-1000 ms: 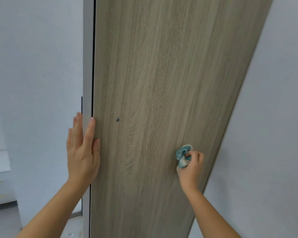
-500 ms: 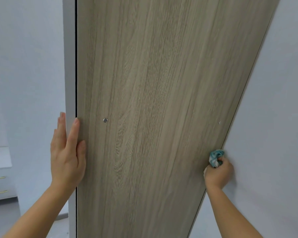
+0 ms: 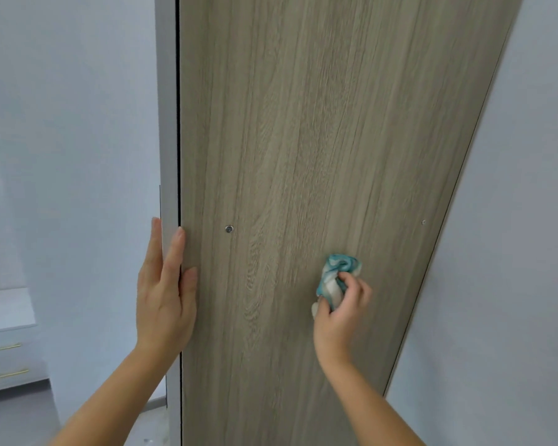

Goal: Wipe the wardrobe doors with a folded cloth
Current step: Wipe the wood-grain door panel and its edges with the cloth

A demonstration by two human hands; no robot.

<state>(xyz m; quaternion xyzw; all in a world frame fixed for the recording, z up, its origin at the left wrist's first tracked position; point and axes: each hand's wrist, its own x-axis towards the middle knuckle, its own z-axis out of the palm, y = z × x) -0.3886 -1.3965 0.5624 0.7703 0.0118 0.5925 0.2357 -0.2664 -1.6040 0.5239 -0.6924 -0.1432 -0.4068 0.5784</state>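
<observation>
Colours: grey-brown wood door, teal-and-white cloth, pale walls

Wardrobe door (image 3: 319,156) grey-brown with streaked vertical wood grain; its edge strip (image 3: 167,123) light grey; cloth (image 3: 334,278) teal mottled with cream-white; wall (image 3: 512,252) pale bluish-white; drawer unit (image 3: 4,358) white, thin gold handles; screw (image 3: 228,228) silver.

Both forearms (image 3: 116,391), left hand (image 3: 165,294) and right hand (image 3: 340,313) are bare.

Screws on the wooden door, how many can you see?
2. One screw near the door's left edge, beside the left hand; a smaller one near the right edge, up-right of the cloth. More may be out of frame.
</observation>
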